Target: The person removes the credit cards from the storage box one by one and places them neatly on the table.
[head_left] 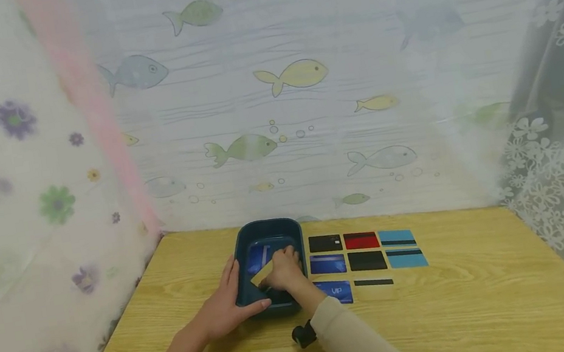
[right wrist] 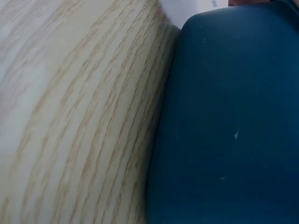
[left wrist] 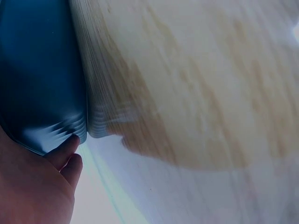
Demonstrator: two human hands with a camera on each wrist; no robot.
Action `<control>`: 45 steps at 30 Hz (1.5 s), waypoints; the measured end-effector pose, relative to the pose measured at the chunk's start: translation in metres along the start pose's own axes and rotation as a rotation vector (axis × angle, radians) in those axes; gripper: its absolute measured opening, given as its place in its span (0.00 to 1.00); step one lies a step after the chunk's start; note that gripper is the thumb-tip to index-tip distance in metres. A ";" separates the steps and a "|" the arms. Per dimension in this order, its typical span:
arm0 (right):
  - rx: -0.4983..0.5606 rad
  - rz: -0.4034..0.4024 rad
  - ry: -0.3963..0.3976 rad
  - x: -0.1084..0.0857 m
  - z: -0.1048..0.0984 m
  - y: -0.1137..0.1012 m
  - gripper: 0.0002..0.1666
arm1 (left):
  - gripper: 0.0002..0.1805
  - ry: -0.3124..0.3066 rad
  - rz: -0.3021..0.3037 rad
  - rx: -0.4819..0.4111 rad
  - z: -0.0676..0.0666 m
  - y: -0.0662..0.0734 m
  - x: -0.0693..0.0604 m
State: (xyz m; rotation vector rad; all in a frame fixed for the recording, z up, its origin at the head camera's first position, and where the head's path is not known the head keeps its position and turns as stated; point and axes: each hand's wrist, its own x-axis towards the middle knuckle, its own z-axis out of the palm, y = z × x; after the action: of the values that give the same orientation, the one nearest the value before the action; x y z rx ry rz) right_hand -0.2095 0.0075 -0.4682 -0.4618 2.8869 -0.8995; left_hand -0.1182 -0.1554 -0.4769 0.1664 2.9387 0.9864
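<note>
A dark teal plastic box [head_left: 266, 225] stands on the table in the head view, with a blue card [head_left: 258, 258] lying inside. My right hand [head_left: 283, 271] reaches into the box and pinches a gold card [head_left: 262, 273], which is tilted; the fingertips are partly hidden. Along the box's left side my left hand [head_left: 225, 308] rests with fairly straight fingers, its thumb laid across the near edge. In the left wrist view the left fingers [left wrist: 65, 151] touch the box's wall [left wrist: 42, 70]. The right wrist view shows only the box's outer wall [right wrist: 229, 121] beside the table.
Right of the box, cards lie in rows: a black card [head_left: 325, 243], a red card [head_left: 361, 241], light blue cards [head_left: 407, 258], blue cards [head_left: 327, 264] and a gold card with a dark stripe [head_left: 373, 282]. The wooden table [head_left: 472, 293] meets a fish-patterned curtain [head_left: 309, 135] behind.
</note>
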 end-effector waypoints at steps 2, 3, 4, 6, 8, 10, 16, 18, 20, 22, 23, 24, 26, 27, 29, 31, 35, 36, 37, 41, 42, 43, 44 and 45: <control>-0.019 -0.003 -0.001 0.000 0.000 0.000 0.48 | 0.68 -0.001 0.000 0.002 0.000 0.000 0.001; -0.021 -0.002 0.002 0.000 0.000 0.000 0.49 | 0.68 -0.001 0.001 0.001 0.000 0.000 0.001; -0.022 -0.002 0.004 0.000 0.000 0.000 0.50 | 0.68 0.000 0.001 0.002 0.000 0.001 0.001; -0.011 -0.007 0.013 0.000 0.000 0.000 0.51 | 0.68 -0.003 0.003 -0.001 0.000 0.001 0.001; 0.035 -0.018 0.019 0.000 0.000 0.000 0.51 | 0.68 -0.005 0.003 0.000 0.000 0.002 0.000; 0.094 -0.046 0.023 -0.001 0.000 0.000 0.45 | 0.68 -0.007 -0.001 -0.004 -0.001 0.003 0.000; 0.245 -0.131 0.036 -0.003 0.000 0.002 0.29 | 0.68 -0.007 -0.006 -0.007 -0.001 0.003 -0.001; 0.263 -0.143 0.050 -0.004 -0.001 0.002 0.28 | 0.68 -0.011 -0.004 -0.001 -0.001 0.002 -0.001; 0.272 -0.162 0.072 -0.005 -0.001 0.002 0.26 | 0.68 -0.014 -0.002 -0.001 -0.001 0.002 -0.001; 0.279 -0.189 0.096 -0.006 -0.002 0.002 0.24 | 0.68 -0.017 -0.002 -0.003 -0.001 0.002 0.000; 0.288 -0.198 0.103 -0.006 -0.003 0.002 0.24 | 0.68 -0.017 -0.003 -0.004 -0.001 0.002 0.000; 0.298 -0.214 0.118 -0.006 -0.004 0.002 0.23 | 0.68 -0.016 -0.004 -0.005 -0.001 0.002 0.000; 0.332 -0.232 0.130 -0.007 -0.007 0.001 0.22 | 0.68 -0.014 -0.006 -0.005 -0.002 0.002 0.000; 0.352 -0.243 0.136 -0.007 -0.009 0.001 0.22 | 0.68 -0.013 -0.006 -0.006 -0.002 0.002 0.000; 0.386 -0.256 0.141 -0.009 -0.014 0.003 0.21 | 0.68 -0.011 -0.006 -0.004 -0.003 0.002 0.000; 0.412 -0.275 0.144 -0.013 -0.021 0.005 0.21 | 0.68 -0.010 -0.007 -0.001 -0.003 0.002 0.000; 0.451 -0.305 0.146 -0.023 -0.039 0.011 0.20 | 0.69 -0.009 -0.008 0.007 -0.002 0.003 -0.001; 0.458 -0.306 0.148 -0.026 -0.044 0.013 0.20 | 0.69 -0.009 -0.013 0.012 -0.002 0.003 -0.001; 0.464 -0.302 0.148 -0.028 -0.048 0.015 0.20 | 0.69 -0.009 -0.016 0.016 -0.002 0.002 -0.001; 0.490 -0.288 0.150 -0.033 -0.060 0.025 0.19 | 0.69 -0.006 -0.016 0.027 -0.001 0.001 -0.001; 0.492 -0.284 0.149 -0.033 -0.062 0.028 0.18 | 0.69 -0.005 -0.019 0.029 -0.001 0.000 -0.001; 0.498 -0.281 0.148 -0.033 -0.064 0.031 0.18 | 0.69 -0.002 -0.018 0.028 0.000 0.000 -0.001; 0.503 -0.279 0.148 -0.033 -0.065 0.034 0.18 | 0.69 0.000 -0.017 0.026 0.000 0.000 0.000; 0.505 -0.279 0.151 -0.033 -0.066 0.036 0.18 | 0.69 0.002 -0.015 0.023 0.000 0.000 0.000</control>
State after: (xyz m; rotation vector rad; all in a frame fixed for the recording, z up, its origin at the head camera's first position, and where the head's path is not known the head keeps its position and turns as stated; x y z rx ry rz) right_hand -0.1985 0.0822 -0.4346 -0.7755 2.6032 -1.7087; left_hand -0.1183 -0.1554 -0.4770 0.1445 2.9497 0.9511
